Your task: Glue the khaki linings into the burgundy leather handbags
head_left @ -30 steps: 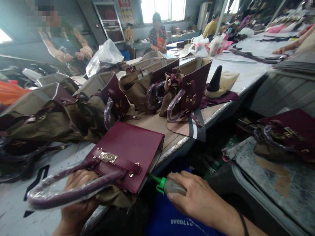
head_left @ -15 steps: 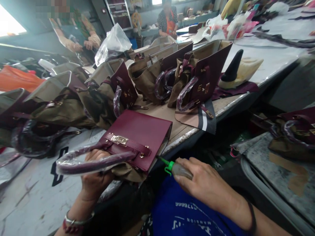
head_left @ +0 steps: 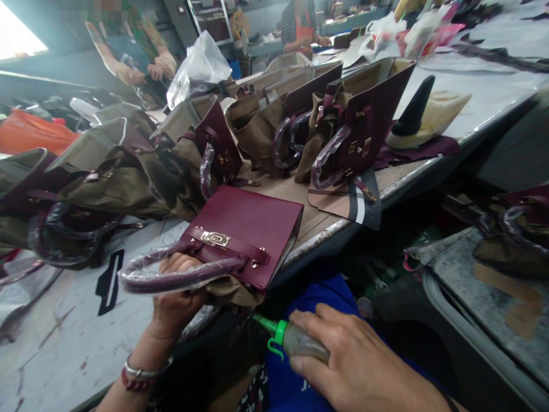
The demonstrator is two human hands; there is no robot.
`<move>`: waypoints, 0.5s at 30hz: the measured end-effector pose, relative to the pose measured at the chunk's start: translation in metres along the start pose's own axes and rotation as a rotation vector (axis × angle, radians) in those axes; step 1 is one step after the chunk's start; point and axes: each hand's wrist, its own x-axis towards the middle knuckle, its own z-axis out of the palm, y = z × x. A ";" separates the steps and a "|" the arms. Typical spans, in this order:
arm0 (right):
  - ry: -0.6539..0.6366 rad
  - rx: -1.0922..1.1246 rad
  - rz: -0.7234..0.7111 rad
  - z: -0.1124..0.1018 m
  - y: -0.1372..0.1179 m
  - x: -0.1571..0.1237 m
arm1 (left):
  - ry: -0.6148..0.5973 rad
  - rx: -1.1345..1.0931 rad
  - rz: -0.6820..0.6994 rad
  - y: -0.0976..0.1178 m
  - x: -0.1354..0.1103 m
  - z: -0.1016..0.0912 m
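A burgundy handbag (head_left: pixel 253 220) with a gold clasp lies tilted at the table's near edge. My left hand (head_left: pixel 178 294) grips it from beneath its plastic-wrapped handle (head_left: pixel 184 278); some of the fingers are hidden under the handle and bag. My right hand (head_left: pixel 343 349) is wrapped round a small squeeze bottle (head_left: pixel 302 341) with a green nozzle and cap. The nozzle points up and left, just below the bag's lower corner and apart from it.
Several more burgundy-and-olive bags (head_left: pixel 355 120) stand open across the table. A black cone (head_left: pixel 416 109) sits at the right edge by a pale block. More bags rest on a grey surface (head_left: pixel 454 286) at right. Two people are in the background, one by a clear plastic bag (head_left: pixel 197 68).
My right hand has moved the bottle down and left, to below the bag's corner. The held bag appears slightly further right in view, still in my left hand.
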 end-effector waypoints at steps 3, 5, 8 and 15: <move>0.029 -0.027 0.008 -0.001 0.001 0.001 | 0.006 -0.006 0.006 -0.001 -0.002 0.001; 0.099 -0.076 0.033 -0.003 0.001 0.002 | 0.000 -0.019 -0.004 -0.001 -0.003 0.001; 0.070 -0.069 0.024 -0.004 0.000 0.003 | -0.010 -0.012 -0.004 -0.002 -0.004 0.002; 0.123 -0.129 0.058 -0.006 -0.001 0.006 | 0.016 0.000 0.040 -0.002 -0.001 0.001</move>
